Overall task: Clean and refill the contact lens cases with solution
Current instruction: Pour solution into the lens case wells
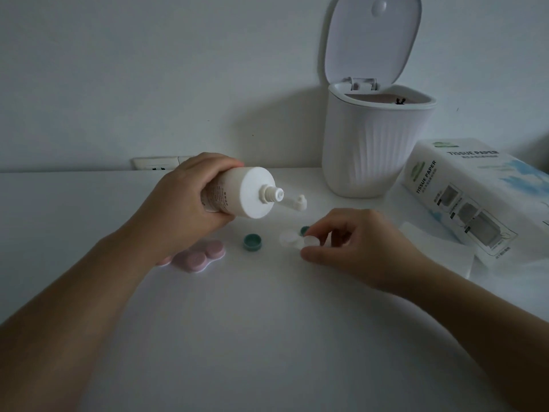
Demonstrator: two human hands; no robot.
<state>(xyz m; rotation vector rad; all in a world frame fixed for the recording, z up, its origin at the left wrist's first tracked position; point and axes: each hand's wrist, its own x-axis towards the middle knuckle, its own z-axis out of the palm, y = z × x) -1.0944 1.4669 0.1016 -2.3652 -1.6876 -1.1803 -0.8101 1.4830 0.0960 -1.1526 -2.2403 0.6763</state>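
Observation:
My left hand (190,197) grips a white solution bottle (246,193), tipped sideways with its nozzle pointing right and its flip cap hanging open. Below the nozzle lies a clear white lens case (297,242) with both wells uncovered; my right hand (356,245) pinches its right end between thumb and fingers. One green cap (252,242) rests upside down left of that case, and a second green cap (305,231) peeks out behind it. A closed pink lens case (202,257) lies under my left wrist, partly hidden.
A white ribbed bin (374,150) with its lid up stands at the back right. A tissue paper pack (475,197) lies at the right edge, with a loose tissue sheet (439,248) in front. A wall socket (157,165) sits behind the white table (267,337).

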